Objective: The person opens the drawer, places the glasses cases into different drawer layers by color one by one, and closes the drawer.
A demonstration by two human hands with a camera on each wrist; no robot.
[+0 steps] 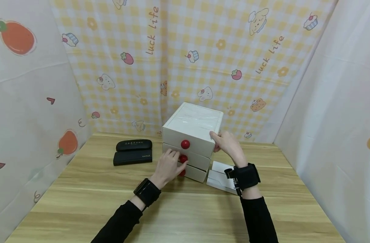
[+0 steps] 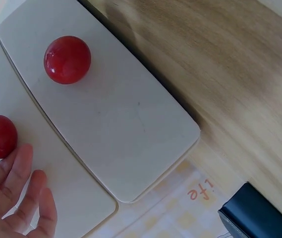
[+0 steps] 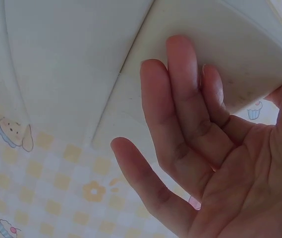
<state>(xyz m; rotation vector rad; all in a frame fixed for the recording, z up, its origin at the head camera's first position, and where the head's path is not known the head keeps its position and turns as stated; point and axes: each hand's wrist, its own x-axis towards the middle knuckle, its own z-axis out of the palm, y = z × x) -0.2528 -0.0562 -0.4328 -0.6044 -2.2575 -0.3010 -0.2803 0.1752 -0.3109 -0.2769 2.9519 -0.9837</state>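
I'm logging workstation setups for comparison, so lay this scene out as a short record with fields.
furniture: white three-drawer cabinet on wooden table
left hand: pinches middle red knob
right hand: touches cabinet's upper right side
left of cabinet: two black cases
right of cabinet: white object, partly hidden, identity unclear
backdrop: yellow-and-white checked cloth

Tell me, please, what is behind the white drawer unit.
Behind the drawer unit hangs the yellow checked cloth with its printed pictures. The part of the table directly behind is covered by the unit, so I cannot see what lies there.
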